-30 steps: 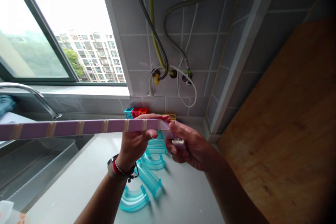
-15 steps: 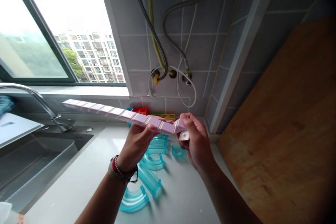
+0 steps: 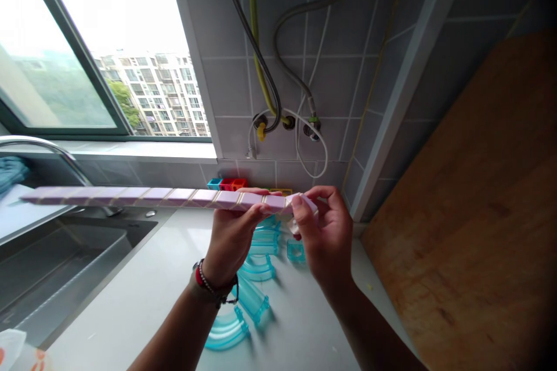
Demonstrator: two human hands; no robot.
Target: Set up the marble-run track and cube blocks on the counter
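A long lavender-and-white snake puzzle (image 3: 161,197) made of several wedge segments stretches level from the left side of the view to my hands. My left hand (image 3: 232,237) is closed round it near its right end, thumb in front and fingers behind. The bent end of the snake puzzle is pinched between the thumb and fingers of my right hand (image 3: 328,232), which partly hide it. Below my hands, clear turquoise plastic track pieces (image 3: 250,298), straight and curved, lie on the white counter (image 3: 174,295).
Red, blue and yellow blocks (image 3: 232,184) stand against the tiled wall. A small turquoise square piece (image 3: 296,250) lies under my right hand. To the left are a sink (image 3: 87,266) and a tap (image 3: 78,168). A wooden panel (image 3: 474,214) is on the right.
The left end of the snake puzzle has swung down and toward me, so it now lies level. My right hand has turned its short bent end, and both hands have shifted slightly right.
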